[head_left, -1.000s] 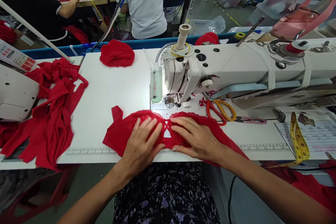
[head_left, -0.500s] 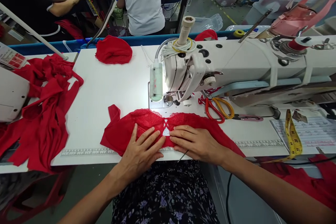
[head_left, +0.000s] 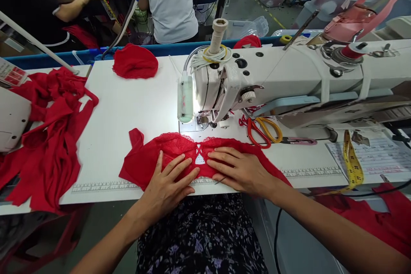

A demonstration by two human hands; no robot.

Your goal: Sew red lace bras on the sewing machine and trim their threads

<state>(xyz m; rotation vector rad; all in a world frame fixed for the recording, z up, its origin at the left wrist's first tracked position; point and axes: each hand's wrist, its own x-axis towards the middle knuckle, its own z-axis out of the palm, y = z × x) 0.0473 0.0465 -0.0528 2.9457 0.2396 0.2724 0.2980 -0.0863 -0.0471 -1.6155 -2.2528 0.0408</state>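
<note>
A red garment is spread on a white worktable directly in front of a sewing machine, its long axis laid from left to right, roughly along the table's near edge. It is met from the near side by two bare hands, about equally close to its middle, with the open centre left uncovered between the fingertips. The left hand is held open, fingers fanned flat over the left half. The right hand is laid over the other half with fingers extended; a thin dark sliver is seen near its fingertips, though whether it is gripped cannot be told. The upper edges are trimmed with scalloped lace, and a small crossed lacing is set above a roughly triangular gap, through which a pale, speckled surface is seen. Near the right half, red-handled scissors are left lying.
</note>
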